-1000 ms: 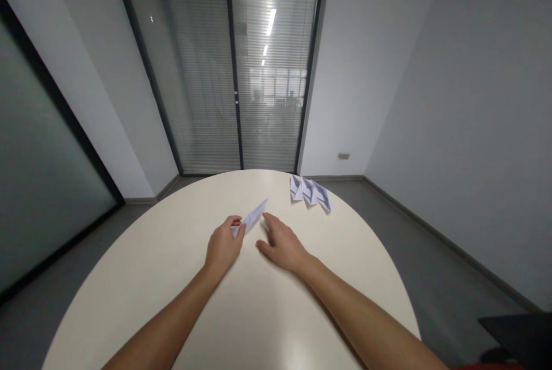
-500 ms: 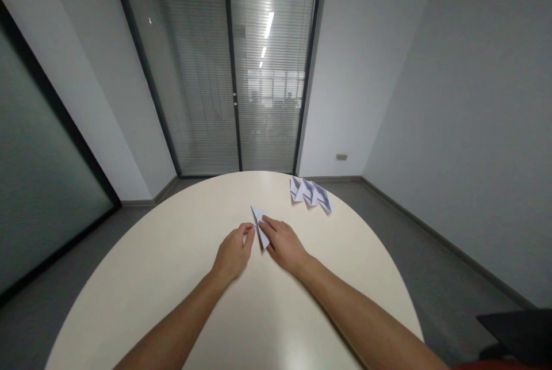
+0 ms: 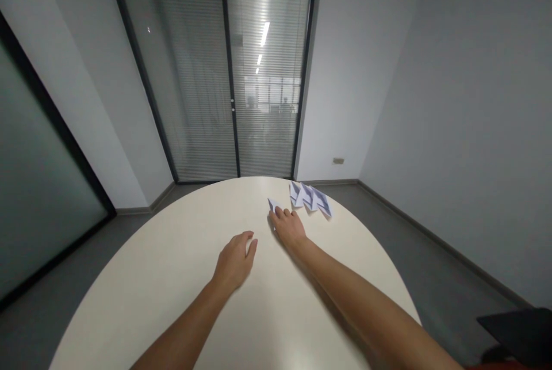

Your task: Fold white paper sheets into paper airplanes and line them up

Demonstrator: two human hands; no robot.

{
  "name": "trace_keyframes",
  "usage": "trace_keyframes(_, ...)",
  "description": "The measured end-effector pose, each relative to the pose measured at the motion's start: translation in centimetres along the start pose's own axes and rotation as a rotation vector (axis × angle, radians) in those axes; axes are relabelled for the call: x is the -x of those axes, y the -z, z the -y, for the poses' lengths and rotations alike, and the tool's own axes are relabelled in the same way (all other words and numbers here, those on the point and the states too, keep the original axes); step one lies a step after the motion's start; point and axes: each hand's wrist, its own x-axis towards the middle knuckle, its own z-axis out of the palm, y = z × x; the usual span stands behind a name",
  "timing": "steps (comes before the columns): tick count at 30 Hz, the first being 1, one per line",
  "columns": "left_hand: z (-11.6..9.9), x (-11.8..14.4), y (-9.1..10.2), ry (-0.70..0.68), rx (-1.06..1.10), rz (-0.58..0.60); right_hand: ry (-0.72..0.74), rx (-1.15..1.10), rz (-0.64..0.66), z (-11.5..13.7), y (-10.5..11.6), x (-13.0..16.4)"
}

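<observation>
Your right hand [image 3: 290, 227] lies flat on the folded paper piece [image 3: 273, 205], fingers spread over it, pressing it to the round table [image 3: 181, 278]; no closed grip, only its pointed tip shows beyond your fingertips; this piece sits just left of the row of folded papers [image 3: 311, 198], near it but not touching; that row lies by the table's far edge; your left hand [image 3: 235, 257] rests on the table nearer you than the row, well apart from it, fingers loosely curled, its grip released and holding nothing; behind the row stand the glass doors [image 3: 228, 76] with blinds.
</observation>
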Motion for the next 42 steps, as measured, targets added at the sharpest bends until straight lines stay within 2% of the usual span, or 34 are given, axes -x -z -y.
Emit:
trace_keyframes(7, 0.2, -0.4, 0.3, -0.002, -0.026, 0.019, -0.072, -0.014, 0.048, -0.8, -0.9, -4.9)
trace_keyframes(13, 0.3, -1.2, 0.5, -0.007, -0.032, 0.023, -0.125, -0.057, 0.068, -1.9, -2.4, -7.8)
trace_keyframes(18, 0.6, -2.0, 0.4, -0.034, -0.055, 0.015, -0.163, -0.082, 0.074, -2.8, -2.9, -9.3)
trace_keyframes(23, 0.6, -2.1, 0.3, -0.065, -0.091, 0.016, -0.160, -0.091, 0.039, -2.6, -2.9, -9.3)
trace_keyframes(28, 0.5, -1.8, -0.1, -0.099, -0.135, 0.017, -0.055, -0.117, -0.057, -1.8, -2.5, -7.0)
trace_keyframes(31, 0.4, -1.3, -0.6, -0.104, -0.186, 0.040, -0.002, -0.173, -0.108, -1.0, -2.1, -4.3)
trace_keyframes(34, 0.2, -0.7, -0.8, -0.080, -0.218, 0.113, 0.001, -0.240, -0.107, -0.2, -1.7, -1.1)
trace_keyframes(37, -0.4, 0.1, -0.4, -0.078, -0.212, 0.187, -0.007, -0.309, -0.049, 0.2, -1.2, 2.2)
trace_keyframes(42, -1.2, 1.1, 0.3, -0.117, -0.205, 0.304, -0.061, -0.450, 0.166, -0.1, -0.5, 6.8)
